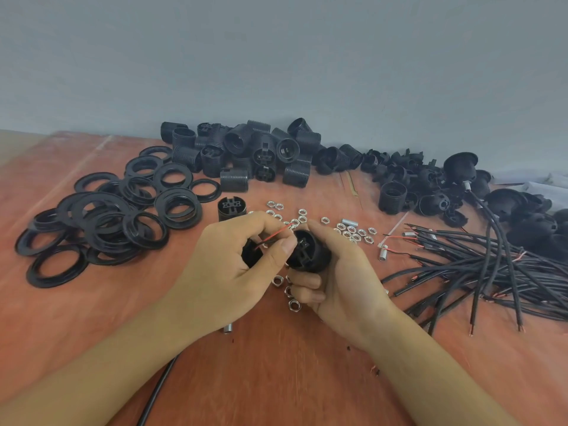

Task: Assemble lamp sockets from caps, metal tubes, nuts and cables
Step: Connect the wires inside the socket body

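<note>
My left hand (pixel 236 265) curls around a black cap (pixel 252 255) and pinches a red and a black wire (pixel 273 236) that stick out of it. My right hand (pixel 335 278) grips a black socket body (pixel 309 250), its terminal end turned toward the wires. The two hands meet just above the table. A black cable (pixel 156 392) runs from under my left wrist to the bottom edge. A metal tube (pixel 228 328) peeks out below my left hand. Silver nuts (pixel 353 232) lie scattered behind and under the hands.
Black rings (pixel 101 222) are heaped at the left. Threaded socket bodies (pixel 246 152) pile up against the wall, caps (pixel 430 186) to their right. A bundle of black cables (pixel 491 272) lies at the right. A lone socket (pixel 231 208) stands behind my left hand.
</note>
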`<state>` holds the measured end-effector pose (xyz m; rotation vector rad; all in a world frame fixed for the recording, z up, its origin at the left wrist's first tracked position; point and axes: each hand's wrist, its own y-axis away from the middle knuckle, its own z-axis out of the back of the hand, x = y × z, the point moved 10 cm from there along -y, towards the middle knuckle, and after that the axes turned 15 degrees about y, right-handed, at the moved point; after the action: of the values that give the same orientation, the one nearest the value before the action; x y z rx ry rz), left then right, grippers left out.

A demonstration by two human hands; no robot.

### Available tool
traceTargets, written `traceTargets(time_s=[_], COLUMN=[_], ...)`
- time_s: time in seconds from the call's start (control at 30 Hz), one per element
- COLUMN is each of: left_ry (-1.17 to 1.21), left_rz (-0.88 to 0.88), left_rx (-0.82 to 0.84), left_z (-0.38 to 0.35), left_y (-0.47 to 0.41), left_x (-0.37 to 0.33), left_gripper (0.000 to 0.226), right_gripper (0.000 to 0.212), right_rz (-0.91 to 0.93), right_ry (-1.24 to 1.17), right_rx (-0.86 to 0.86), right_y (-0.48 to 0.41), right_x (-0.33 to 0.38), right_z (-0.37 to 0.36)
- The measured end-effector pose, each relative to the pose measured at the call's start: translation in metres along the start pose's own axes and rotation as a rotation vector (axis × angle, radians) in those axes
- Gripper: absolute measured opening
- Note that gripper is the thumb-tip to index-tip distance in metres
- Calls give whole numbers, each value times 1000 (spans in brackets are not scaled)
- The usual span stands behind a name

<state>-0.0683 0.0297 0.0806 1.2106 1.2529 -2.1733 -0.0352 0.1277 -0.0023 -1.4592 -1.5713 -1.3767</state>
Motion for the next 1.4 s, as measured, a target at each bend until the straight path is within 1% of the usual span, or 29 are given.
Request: traceTargets(time_s=[0.1, 0.3, 0.5, 0.63, 0.73, 0.8, 0.9, 0.97, 1.03, 1.1, 1.23, 1.4], left_ry=[-52, -108, -162, -176, -174, -171, -130, -145, -140, -102, -47, -68], left_rz=[-29, -59, -98, -102, -112, -107, -64, -62, -52, -46, -58, -103], left_rx=[4, 11, 40, 37, 20, 15, 7, -6, -23, -40, -78, -90], left_z=[1, 2, 1, 2, 2, 2, 3, 5, 6, 6, 7, 6], left_y=[0, 0, -2, -3, -2, -1, -1, -2, -2, -2, 2, 3], left_x=[-2, -3, -5, -3, -2, -2, 2, 3, 5, 6, 6, 3], left_gripper=[10, 9, 24, 20, 20, 24, 17, 11, 11, 12, 7, 8], right_gripper=[29, 22, 21, 23, 27, 25, 18, 13, 11, 12, 7, 6], right_rz=[25, 104, 213, 338, 393, 429, 468, 453, 457, 494, 566, 621], right_ry=[10, 108, 233, 394, 411, 426, 488, 489, 472, 521, 561, 605], right_rx=[-15, -66, -167, -212, -220, -242, -295, -292, -264, -259, -245, -224], right_y=[0, -2, 1, 8, 11, 13, 15, 13, 13, 14, 17, 20], right_x=[2, 6, 16, 28, 33, 36, 40, 36, 33, 33, 35, 37], right_z=[1, 6, 13, 13, 11, 11, 13, 14, 12, 8, 2, -3])
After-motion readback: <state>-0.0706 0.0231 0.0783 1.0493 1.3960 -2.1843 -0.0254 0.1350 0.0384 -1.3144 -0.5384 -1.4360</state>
